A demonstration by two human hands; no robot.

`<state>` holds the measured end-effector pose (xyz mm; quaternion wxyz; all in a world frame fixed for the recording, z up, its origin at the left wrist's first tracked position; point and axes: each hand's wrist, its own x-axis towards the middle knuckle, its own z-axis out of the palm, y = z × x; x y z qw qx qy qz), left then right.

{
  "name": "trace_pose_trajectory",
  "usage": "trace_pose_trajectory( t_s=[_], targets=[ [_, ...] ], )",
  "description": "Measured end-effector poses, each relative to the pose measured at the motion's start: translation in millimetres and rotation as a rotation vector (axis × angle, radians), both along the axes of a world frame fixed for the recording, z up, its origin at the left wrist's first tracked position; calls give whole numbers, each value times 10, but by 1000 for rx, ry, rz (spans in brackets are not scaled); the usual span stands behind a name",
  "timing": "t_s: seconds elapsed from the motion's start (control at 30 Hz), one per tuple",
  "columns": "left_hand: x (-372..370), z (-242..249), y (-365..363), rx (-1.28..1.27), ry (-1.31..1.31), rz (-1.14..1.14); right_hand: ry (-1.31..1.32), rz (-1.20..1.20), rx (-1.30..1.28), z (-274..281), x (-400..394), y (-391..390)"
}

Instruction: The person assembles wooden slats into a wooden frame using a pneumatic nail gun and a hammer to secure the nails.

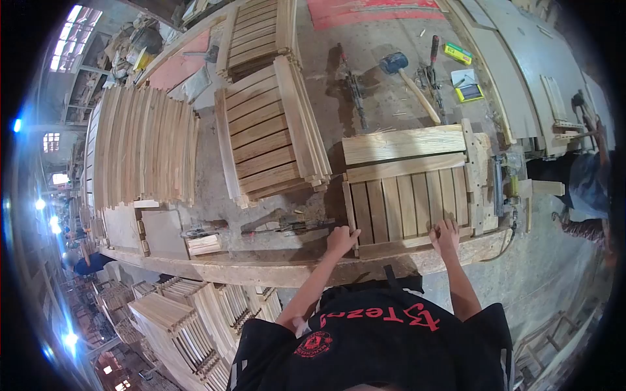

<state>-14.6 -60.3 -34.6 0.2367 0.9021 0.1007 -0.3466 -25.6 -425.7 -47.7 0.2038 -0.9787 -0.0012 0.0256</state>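
Observation:
A slatted wooden panel [409, 203] lies on the workbench in front of me, with a wide board [404, 144] along its far side. At the panel's near left corner, my left hand [342, 241] has its fingers closed round the end of the narrow side rail [351, 215]. My right hand [445, 236] rests on the near edge of the panel, toward its right end, with fingers bent and partly apart; nothing shows in it. Beyond the panel lie a mallet [394, 63] and metal clamps [354, 88].
Stacked slatted panels [264, 130] and a row of upright wooden strips [147, 146] stand to the left. A bar clamp [499, 186] is at the panel's right. More wood stacks [166, 319] sit below the bench. Another person [590, 186] is at far right.

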Motion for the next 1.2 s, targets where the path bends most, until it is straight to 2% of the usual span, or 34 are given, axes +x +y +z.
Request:
trace_pose_trajectory(
  t_s=[0.1,0.17,0.27,0.3,0.33,0.37,0.4,0.5,0.53,0.63,0.67,0.7,0.77,0.83,0.87,0.9,0.93,1.03,1.07,1.1,1.17,1.2],
  targets=[
    [6,121,253,-178,107,200,-23,12,-13,53,2,0],
    [-75,193,606,-253,-61,641,-51,15,-53,91,17,29],
    [-475,-389,1884,-201,-473,1055,23,40,127,-275,-87,-103],
    [-609,-578,2397,-275,-582,1202,230,-28,138,-115,-84,-101],
    [-720,-744,2884,-388,-687,1333,124,3,111,-103,-103,-116],
    [-771,-931,3322,-527,-766,1431,171,-1,-21,-115,-92,-109],
    [-792,-1015,3620,-641,-798,1489,1,11,-39,-38,-119,-94],
    [-509,-696,3636,-669,-400,1827,-145,3,-29,-39,-97,-49],
    [-387,-622,3634,-737,-392,2038,-186,-2,15,-40,-97,-47],
    [-435,-519,3583,-962,-545,2247,-130,17,22,-5,-56,-61],
    [-423,-409,3520,-1119,-813,2006,-125,10,28,-13,-62,-62],
    [-504,-245,3407,-1513,-867,1705,-115,8,24,-13,-37,-61],
    [-427,222,2856,-1510,-735,1258,-33,6,-19,-36,-131,-162],
    [-308,373,2008,-705,-759,1300,89,4,-69,-204,-133,-136],
    [-248,559,1625,-663,-624,777,198,23,-114,-312,-150,-146],
    [-113,641,1385,-379,-476,431,68,42,-90,-384,-192,-154],
    [-3,665,1278,-105,-307,89,76,37,-45,-305,-153,-147],
    [42,812,1262,-280,-78,275,9,33,-12,-185,-69,-159],
    [82,863,1293,-258,-73,32,-22,31,-14,-191,-79,-161],
    [104,745,1304,-214,-59,-41,12,29,-17,-176,-93,-177],
    [57,426,1285,-113,-57,-152,58,62,-12,-142,-54,-184],
    [66,423,1051,-87,-177,-75,-14,60,21,-122,-15,-161]
  ],
)
